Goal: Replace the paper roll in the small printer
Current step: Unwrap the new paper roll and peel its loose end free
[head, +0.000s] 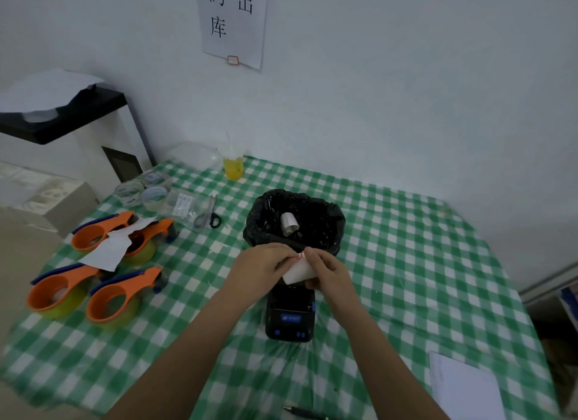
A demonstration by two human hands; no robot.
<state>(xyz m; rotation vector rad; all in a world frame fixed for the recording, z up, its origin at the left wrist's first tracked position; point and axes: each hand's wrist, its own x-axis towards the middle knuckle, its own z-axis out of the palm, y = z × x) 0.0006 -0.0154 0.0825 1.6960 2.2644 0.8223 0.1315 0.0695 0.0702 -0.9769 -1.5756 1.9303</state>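
Note:
A small black printer with blue buttons stands on the green checked tablecloth, its lid end hidden behind my hands. Just above it both hands hold a white paper roll. My left hand pinches the roll's upper left edge, where a small red mark shows. My right hand grips the roll's right side. Behind the printer a bin lined with a black bag holds a used white roll core.
Several orange tape dispensers and a scrap of white paper lie at the left. Clear tape rolls, scissors and a yellow drink cup sit farther back. White sheets and a pen lie near the front edge.

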